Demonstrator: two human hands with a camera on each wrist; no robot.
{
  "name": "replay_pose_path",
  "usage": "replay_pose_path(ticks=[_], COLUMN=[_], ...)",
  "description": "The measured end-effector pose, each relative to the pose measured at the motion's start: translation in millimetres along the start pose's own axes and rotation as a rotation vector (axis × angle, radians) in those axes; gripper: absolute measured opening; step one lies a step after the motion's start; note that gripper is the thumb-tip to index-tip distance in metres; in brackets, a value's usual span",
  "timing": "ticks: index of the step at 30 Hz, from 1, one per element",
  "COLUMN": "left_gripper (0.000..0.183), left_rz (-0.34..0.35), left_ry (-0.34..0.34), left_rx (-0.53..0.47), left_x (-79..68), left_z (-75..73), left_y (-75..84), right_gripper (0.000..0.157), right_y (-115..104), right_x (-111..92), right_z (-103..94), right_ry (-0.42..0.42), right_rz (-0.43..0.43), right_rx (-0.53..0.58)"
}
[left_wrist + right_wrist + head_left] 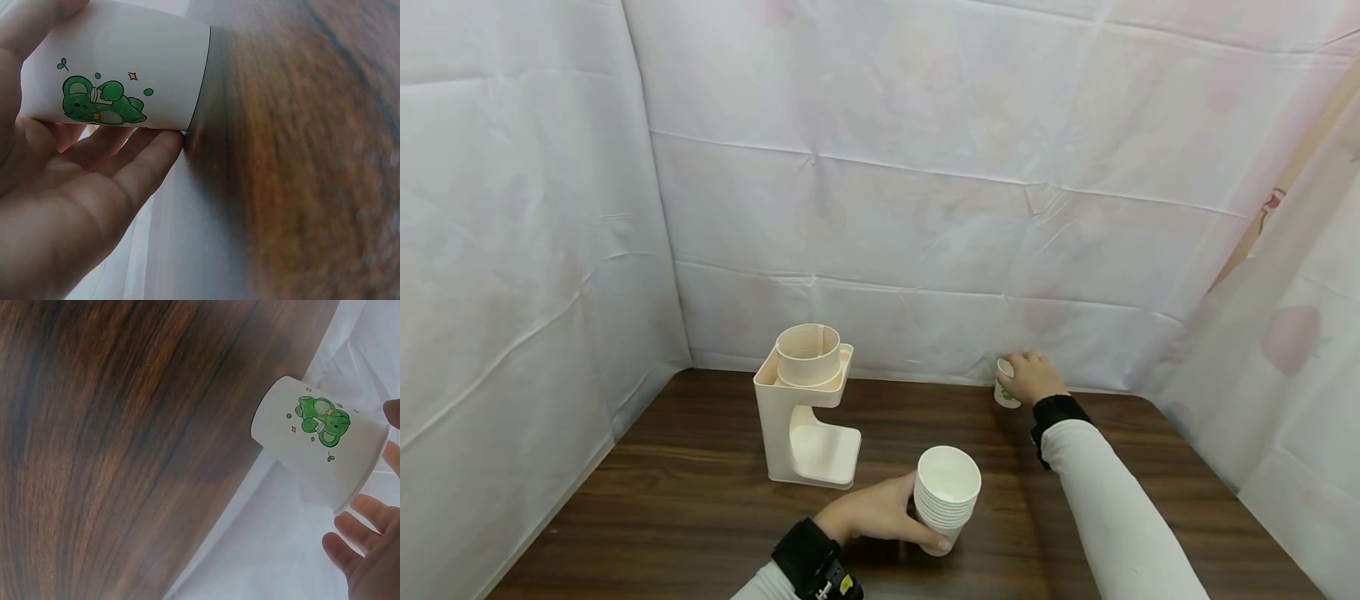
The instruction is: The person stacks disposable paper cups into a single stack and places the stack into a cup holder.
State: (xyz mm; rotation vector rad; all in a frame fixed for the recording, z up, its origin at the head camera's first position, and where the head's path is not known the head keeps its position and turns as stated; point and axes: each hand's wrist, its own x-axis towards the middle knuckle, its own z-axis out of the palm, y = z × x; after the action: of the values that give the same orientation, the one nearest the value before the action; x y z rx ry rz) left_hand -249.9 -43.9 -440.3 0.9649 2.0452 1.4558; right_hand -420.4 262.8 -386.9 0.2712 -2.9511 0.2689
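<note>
My left hand (883,510) grips a stack of white paper cups (947,479) from its left side, thumb toward the front. The left wrist view shows a green cartoon animal printed on the held cup (125,69), its base close to the table surface. At the table's back edge, my right hand (1036,377) is at the rim of a single paper cup (319,444), which stands on the table with the same green print. In the right wrist view, the right fingers (356,531) are spread and loosely extended beside that rim.
A cream-coloured stand (778,425) with a round cylinder (808,354) on top and a flat lower tray stands left of the cup stack. The dark wooden table (662,500) is bordered by white sheets (887,208) at the back and sides.
</note>
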Motion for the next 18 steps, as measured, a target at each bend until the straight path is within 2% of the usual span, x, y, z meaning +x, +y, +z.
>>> replay_pose_path(ticks=[9,18], left_gripper=[0.076,0.075], left_rz=[-0.002,-0.001], left_ry=[0.0,-0.006], left_rx=[-0.009,-0.002], left_x=[-0.9,0.1], left_z=[1.3,-0.1], left_y=[1.0,-1.2], right_gripper=[0.051,0.043], right_y=[-1.4,-10.4], right_x=[3.1,-1.7], right_z=[0.2,-11.0], right_ry=[-0.061,-0.06], right_rz=[0.005,-0.003], right_rx=[-0.047,-0.029])
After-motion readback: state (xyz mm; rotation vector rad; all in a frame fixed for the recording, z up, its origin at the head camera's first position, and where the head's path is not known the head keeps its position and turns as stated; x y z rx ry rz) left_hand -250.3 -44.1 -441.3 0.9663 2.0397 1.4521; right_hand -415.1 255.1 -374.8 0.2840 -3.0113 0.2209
